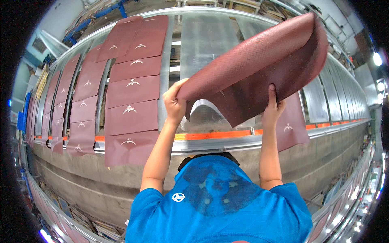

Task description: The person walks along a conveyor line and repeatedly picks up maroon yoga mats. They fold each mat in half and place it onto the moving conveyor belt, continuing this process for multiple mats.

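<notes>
My left hand [175, 103] and my right hand [273, 106] both grip the near edge of a large maroon textured sheet [259, 60]. The sheet is lifted and curls up and away to the right, above a grey ribbed conveyor surface [206, 40]. My left hand pinches its left corner; my right hand holds it with the thumb on top. Another maroon sheet with a white emblem [289, 127] lies under the lifted one, by my right wrist, overhanging the conveyor's edge.
Rows of maroon sheets with white emblems [131, 109] lie on the conveyor to the left, the nearest overhanging its edge. An orange strip [214, 135] runs along the conveyor's metal rim [219, 144]. A concrete floor [81, 190] and blue framework [97, 14] lie beyond.
</notes>
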`<control>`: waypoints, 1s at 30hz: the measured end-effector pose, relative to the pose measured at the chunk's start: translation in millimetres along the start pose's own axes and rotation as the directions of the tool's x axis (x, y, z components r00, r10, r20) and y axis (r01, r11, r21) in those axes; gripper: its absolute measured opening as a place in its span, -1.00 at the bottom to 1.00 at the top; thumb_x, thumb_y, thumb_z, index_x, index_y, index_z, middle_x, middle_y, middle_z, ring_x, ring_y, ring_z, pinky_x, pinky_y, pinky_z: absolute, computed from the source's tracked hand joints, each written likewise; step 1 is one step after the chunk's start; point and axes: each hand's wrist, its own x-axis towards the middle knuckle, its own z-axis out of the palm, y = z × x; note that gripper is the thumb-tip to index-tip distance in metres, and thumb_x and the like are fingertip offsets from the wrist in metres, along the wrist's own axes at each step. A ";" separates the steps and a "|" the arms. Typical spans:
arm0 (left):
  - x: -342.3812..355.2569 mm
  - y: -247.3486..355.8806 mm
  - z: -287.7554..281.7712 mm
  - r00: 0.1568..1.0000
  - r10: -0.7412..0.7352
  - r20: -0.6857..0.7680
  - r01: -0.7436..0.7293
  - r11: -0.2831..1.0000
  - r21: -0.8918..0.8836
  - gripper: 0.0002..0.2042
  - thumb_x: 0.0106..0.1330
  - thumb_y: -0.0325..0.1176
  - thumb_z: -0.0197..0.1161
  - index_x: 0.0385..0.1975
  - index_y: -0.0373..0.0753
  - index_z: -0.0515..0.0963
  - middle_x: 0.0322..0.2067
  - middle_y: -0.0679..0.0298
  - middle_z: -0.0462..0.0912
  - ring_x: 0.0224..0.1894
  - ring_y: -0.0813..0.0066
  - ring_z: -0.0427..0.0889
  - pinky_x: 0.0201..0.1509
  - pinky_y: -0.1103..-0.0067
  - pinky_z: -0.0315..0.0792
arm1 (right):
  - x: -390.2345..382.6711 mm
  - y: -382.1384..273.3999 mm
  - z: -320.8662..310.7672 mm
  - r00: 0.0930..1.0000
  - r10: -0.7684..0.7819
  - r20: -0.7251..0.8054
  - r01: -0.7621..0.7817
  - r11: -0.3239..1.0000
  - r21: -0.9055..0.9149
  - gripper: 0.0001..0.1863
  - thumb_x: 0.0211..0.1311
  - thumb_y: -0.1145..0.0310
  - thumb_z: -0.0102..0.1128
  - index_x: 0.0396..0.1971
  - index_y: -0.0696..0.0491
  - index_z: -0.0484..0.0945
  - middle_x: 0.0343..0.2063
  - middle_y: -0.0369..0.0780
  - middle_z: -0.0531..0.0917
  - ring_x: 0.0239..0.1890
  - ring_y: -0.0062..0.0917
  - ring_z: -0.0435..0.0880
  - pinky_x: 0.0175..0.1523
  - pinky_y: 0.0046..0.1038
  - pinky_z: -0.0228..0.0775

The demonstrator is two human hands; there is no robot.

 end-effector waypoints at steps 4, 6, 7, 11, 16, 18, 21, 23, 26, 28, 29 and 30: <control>-5.1 -15.2 2.7 0.995 -0.030 -0.092 0.030 1.000 0.004 -0.79 0.20 -0.51 0.07 -0.22 -0.37 0.58 -0.31 0.22 0.67 -0.23 0.47 0.63 -0.07 0.59 0.45 | -6.3 11.2 -14.7 0.999 -0.037 -0.018 0.034 0.992 -0.125 -0.83 0.22 0.36 0.26 -0.43 0.18 0.58 -0.46 -0.36 0.55 -0.43 -0.74 0.38 -0.29 -0.61 0.20; -23.9 -61.9 2.6 0.976 -0.214 -0.045 0.213 0.977 -0.025 -0.78 0.21 -0.43 0.10 -0.19 -0.35 0.58 -0.31 0.24 0.65 -0.21 0.45 0.62 -0.06 0.55 0.45 | -11.3 49.6 -24.3 0.995 -0.079 0.053 0.089 0.974 -0.209 -0.83 0.18 0.39 0.26 -0.31 0.18 0.57 -0.35 -0.26 0.59 -0.32 -0.64 0.45 -0.16 -0.52 0.25; -42.7 -94.1 -5.2 0.958 -0.287 0.006 0.286 0.957 0.056 -0.76 0.23 -0.39 0.10 -0.18 -0.34 0.58 -0.30 0.23 0.65 -0.19 0.44 0.62 -0.04 0.52 0.45 | -13.5 70.6 -31.4 0.990 -0.105 0.093 0.126 0.959 -0.253 -0.80 0.17 0.41 0.26 -0.26 0.19 0.56 -0.29 -0.20 0.61 -0.26 -0.60 0.48 -0.09 -0.48 0.28; -80.6 -145.7 -18.5 0.996 -0.088 0.014 0.082 0.964 0.254 -0.48 0.29 -0.11 0.17 0.11 -0.37 0.31 0.07 0.06 0.42 0.12 0.26 0.40 0.19 0.34 0.28 | -10.4 89.6 -41.9 0.976 -0.093 0.196 0.149 0.943 -0.299 -0.72 0.15 0.42 0.25 -0.14 0.18 0.55 -0.19 -0.11 0.66 -0.17 -0.50 0.56 0.02 -0.39 0.35; -82.2 -128.8 -3.3 0.963 -0.240 -0.120 0.237 0.971 -0.044 -0.42 0.29 -0.04 0.20 0.14 -0.33 0.27 0.11 0.07 0.39 0.17 0.23 0.36 0.22 0.33 0.27 | 14.2 8.3 -80.3 0.983 0.058 0.172 -0.004 0.955 -0.297 -0.73 0.19 0.38 0.21 -0.13 0.14 0.56 -0.24 -0.12 0.66 -0.21 -0.51 0.58 -0.02 -0.40 0.39; -83.6 -113.3 19.4 0.956 -0.270 -0.115 0.260 0.961 -0.092 -0.44 0.29 -0.04 0.20 0.12 -0.33 0.29 0.09 0.07 0.40 0.16 0.23 0.38 0.20 0.34 0.28 | 29.8 -30.2 -108.9 0.983 0.115 0.143 -0.064 0.945 -0.320 -0.73 0.20 0.36 0.19 -0.12 0.13 0.56 -0.25 -0.13 0.66 -0.23 -0.51 0.59 -0.04 -0.41 0.40; -89.3 -79.5 71.7 0.941 -0.327 -0.090 0.304 0.931 -0.201 -0.46 0.29 -0.05 0.20 0.09 -0.33 0.32 0.07 0.07 0.43 0.14 0.24 0.40 0.18 0.34 0.31 | 55.8 -88.8 -157.8 0.983 0.175 0.064 -0.141 0.923 -0.359 -0.73 0.23 0.33 0.16 -0.11 0.10 0.56 -0.28 -0.14 0.67 -0.26 -0.51 0.60 -0.07 -0.42 0.43; -97.6 -58.4 112.2 0.921 -0.384 -0.067 0.353 0.894 -0.276 -0.48 0.29 -0.05 0.20 0.07 -0.33 0.34 0.05 0.07 0.44 0.12 0.24 0.42 0.16 0.35 0.32 | 75.1 -113.5 -193.9 0.976 0.216 -0.007 -0.203 0.902 -0.382 -0.74 0.24 0.32 0.15 -0.11 0.09 0.57 -0.30 -0.15 0.67 -0.28 -0.51 0.61 -0.09 -0.42 0.44; -108.2 -35.7 199.0 0.872 -0.489 0.009 0.447 0.789 -0.421 -0.50 0.29 -0.05 0.20 0.04 -0.33 0.37 0.03 0.07 0.47 0.11 0.24 0.44 0.14 0.36 0.35 | 115.4 -132.4 -249.3 0.962 0.240 -0.132 -0.274 0.850 -0.450 -0.74 0.26 0.29 0.12 -0.10 0.06 0.57 -0.32 -0.16 0.67 -0.30 -0.52 0.63 -0.11 -0.43 0.46; -96.4 -42.1 276.2 0.828 -0.554 0.087 0.506 0.672 -0.541 -0.52 0.29 -0.06 0.20 0.01 -0.33 0.39 0.02 0.07 0.48 0.09 0.24 0.45 0.13 0.37 0.36 | 160.0 -103.5 -295.6 0.991 -0.128 -0.027 0.081 0.757 -0.648 -0.77 0.23 0.26 0.14 -0.25 0.08 0.63 -0.38 -0.18 0.68 -0.38 -0.56 0.63 -0.21 -0.43 0.47; -81.0 -53.6 304.6 0.804 -0.585 0.107 0.519 0.602 -0.607 -0.52 0.29 -0.06 0.20 0.00 -0.33 0.39 0.01 0.08 0.49 0.09 0.24 0.46 0.12 0.37 0.37 | 181.7 -81.6 -310.0 0.953 -0.300 0.051 0.250 0.674 -0.695 -0.76 0.21 0.24 0.15 -0.32 0.09 0.66 -0.41 -0.19 0.68 -0.42 -0.58 0.63 -0.25 -0.43 0.47; -71.5 -76.4 351.8 0.767 -0.616 0.178 0.561 0.510 -0.652 -0.53 0.29 -0.06 0.20 -0.01 -0.33 0.40 0.00 0.08 0.50 0.08 0.24 0.47 0.11 0.37 0.38 | 200.6 -62.3 -336.9 0.977 -0.173 0.128 0.212 0.681 -0.701 -0.75 0.17 0.25 0.20 -0.30 0.13 0.64 -0.39 -0.14 0.68 -0.38 -0.47 0.63 -0.21 -0.39 0.46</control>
